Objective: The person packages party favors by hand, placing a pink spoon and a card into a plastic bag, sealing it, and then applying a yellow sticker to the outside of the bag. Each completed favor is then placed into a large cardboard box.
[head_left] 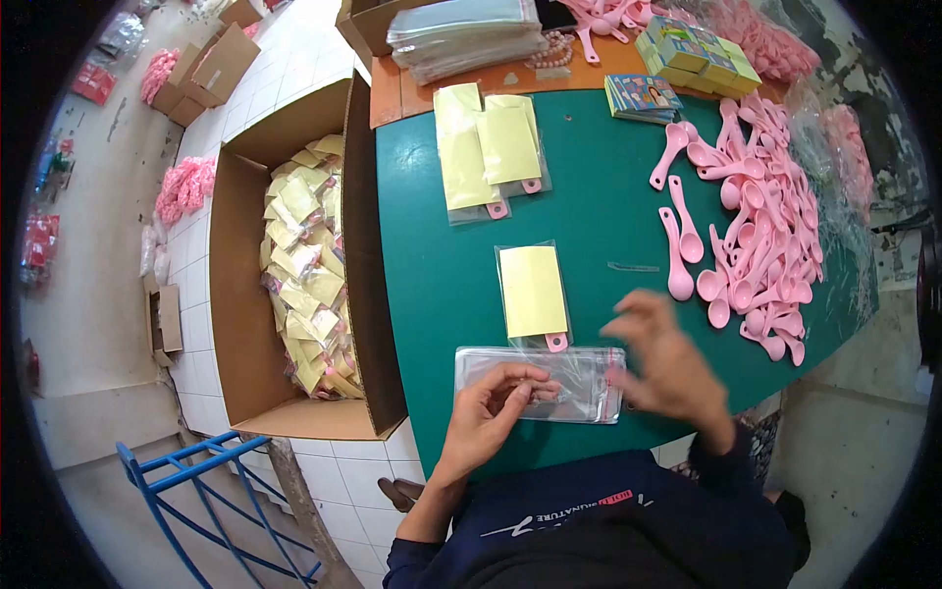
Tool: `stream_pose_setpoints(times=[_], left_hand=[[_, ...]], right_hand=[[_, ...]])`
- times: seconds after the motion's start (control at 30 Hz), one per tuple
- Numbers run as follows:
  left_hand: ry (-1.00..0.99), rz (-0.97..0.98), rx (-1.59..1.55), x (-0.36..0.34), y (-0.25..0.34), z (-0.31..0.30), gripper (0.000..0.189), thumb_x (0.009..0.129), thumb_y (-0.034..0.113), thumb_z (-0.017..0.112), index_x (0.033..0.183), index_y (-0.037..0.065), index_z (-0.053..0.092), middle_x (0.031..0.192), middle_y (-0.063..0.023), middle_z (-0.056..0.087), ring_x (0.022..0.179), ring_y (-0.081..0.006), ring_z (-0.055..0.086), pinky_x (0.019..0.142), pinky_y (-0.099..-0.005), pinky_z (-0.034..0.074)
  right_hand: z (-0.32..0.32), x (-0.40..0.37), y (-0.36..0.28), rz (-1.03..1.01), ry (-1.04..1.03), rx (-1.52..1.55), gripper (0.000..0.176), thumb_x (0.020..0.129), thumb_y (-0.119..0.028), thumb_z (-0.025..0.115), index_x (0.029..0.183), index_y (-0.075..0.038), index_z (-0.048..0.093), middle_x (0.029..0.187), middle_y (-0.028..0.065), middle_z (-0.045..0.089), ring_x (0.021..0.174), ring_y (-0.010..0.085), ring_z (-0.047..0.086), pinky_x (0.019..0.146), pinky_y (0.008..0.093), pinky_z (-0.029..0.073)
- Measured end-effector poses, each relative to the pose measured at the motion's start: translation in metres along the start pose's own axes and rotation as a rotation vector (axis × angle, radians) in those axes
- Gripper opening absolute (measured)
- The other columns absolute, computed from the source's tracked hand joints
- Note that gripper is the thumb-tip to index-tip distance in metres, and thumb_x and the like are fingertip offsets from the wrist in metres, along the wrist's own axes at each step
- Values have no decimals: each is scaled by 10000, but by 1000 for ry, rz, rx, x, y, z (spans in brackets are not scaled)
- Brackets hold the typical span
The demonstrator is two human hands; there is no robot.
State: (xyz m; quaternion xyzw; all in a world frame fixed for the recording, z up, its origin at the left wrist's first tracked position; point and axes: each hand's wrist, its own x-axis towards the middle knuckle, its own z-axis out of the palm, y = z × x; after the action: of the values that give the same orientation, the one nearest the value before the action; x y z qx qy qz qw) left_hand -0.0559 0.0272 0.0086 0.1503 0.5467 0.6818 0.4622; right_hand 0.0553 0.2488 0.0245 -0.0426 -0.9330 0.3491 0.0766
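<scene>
My left hand (pixel 491 412) is over a stack of clear plastic bags (pixel 589 393) at the table's near edge, its thumb and fingers pinched together on something clear that I cannot make out well. Blurred by motion, my right hand (pixel 667 368) is raised at the right end of the stack, fingers apart and holding nothing. Just beyond the stack lies a bagged yellow card (pixel 532 292) with a pink handle end showing at its bottom. Further back are more bagged yellow cards (pixel 510 147), overlapping. Pink spoons (pixel 760 216) are heaped on the right.
The green table (pixel 442 285) has a thin clear strip (pixel 633 267) on it. Booklets (pixel 643 96) and more plastic bags (pixel 466 34) are at the back. On the left, a large cardboard box (pixel 240 324) holds many packed cards, with a blue metal frame (pixel 196 474) nearby.
</scene>
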Motion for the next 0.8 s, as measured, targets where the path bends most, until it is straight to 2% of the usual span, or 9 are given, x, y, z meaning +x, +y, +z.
stream_pose_setpoints(times=[0.03, 0.13, 0.2, 0.3, 0.33, 0.43, 0.47, 0.6, 0.8], left_hand=[[-19, 0, -8, -1, 1, -1, 186, 936, 19, 455, 1086, -56, 535, 1018, -142, 641, 934, -182, 632, 824, -290, 492], [-82, 26, 36, -3, 8, -5, 182, 935, 6, 446, 1097, -45, 511, 1005, -156, 641, 945, -203, 634, 838, -317, 504], [-124, 55, 159, -7, 13, -13, 198, 937, 3, 440, 1127, -29, 486, 996, -163, 642, 943, -211, 638, 826, -322, 517], [-65, -119, 100, -10, 16, -24, 279, 934, -12, 427, 1210, 8, 456, 1042, -136, 641, 935, -208, 649, 803, -300, 532], [14, -35, 274, -7, 13, -23, 347, 903, -10, 499, 1239, 35, 425, 1013, -139, 651, 883, -213, 669, 736, -291, 552], [117, 167, 567, 1, -2, -13, 379, 853, -21, 577, 1208, 32, 454, 957, -126, 662, 875, -205, 672, 722, -286, 552], [151, 216, 600, 3, -2, -9, 300, 806, -31, 628, 1089, 14, 539, 907, -105, 664, 827, -191, 674, 704, -285, 551], [193, 278, 637, 6, -1, -10, 57, 807, -36, 629, 848, -54, 594, 834, -92, 647, 796, -150, 651, 704, -279, 547], [210, 158, 581, 3, -9, -5, 132, 777, 3, 665, 888, -10, 595, 837, -86, 643, 728, -173, 665, 658, -277, 543]], right_hand=[[24, -4, -10, 81, -16, 122, 471, 769, -146, 688, 1184, -67, 483, 1137, 163, 486, 1088, 335, 490, 899, 349, 425], [40, 12, -25, -63, 213, 6, 188, 743, -8, 652, 917, -49, 594, 945, 108, 483, 808, 217, 592, 696, 307, 511], [41, 10, -20, -61, 187, 97, 204, 716, 27, 672, 889, -39, 585, 991, 109, 472, 804, 223, 589, 707, 307, 509], [37, 8, -15, -30, 156, 208, 214, 707, 52, 680, 879, -29, 580, 1010, 108, 471, 819, 218, 588, 721, 300, 505], [36, 7, -14, -13, 147, 242, 214, 709, 55, 678, 881, -27, 580, 1008, 107, 474, 828, 214, 588, 726, 297, 503], [34, 8, -16, 0, 119, 307, 214, 707, 57, 684, 879, -23, 584, 1014, 106, 477, 850, 205, 587, 732, 297, 503], [35, 8, -15, -2, 118, 317, 212, 708, 55, 684, 879, -21, 585, 1015, 108, 477, 852, 206, 587, 732, 297, 502], [29, 4, -14, 40, 102, 355, 187, 730, 41, 681, 882, -12, 586, 1029, 105, 483, 867, 193, 586, 743, 291, 499], [42, 0, -13, 353, 112, 907, 84, 832, -16, 630, 874, 21, 567, 994, 83, 519, 886, 120, 568, 728, 256, 503]])
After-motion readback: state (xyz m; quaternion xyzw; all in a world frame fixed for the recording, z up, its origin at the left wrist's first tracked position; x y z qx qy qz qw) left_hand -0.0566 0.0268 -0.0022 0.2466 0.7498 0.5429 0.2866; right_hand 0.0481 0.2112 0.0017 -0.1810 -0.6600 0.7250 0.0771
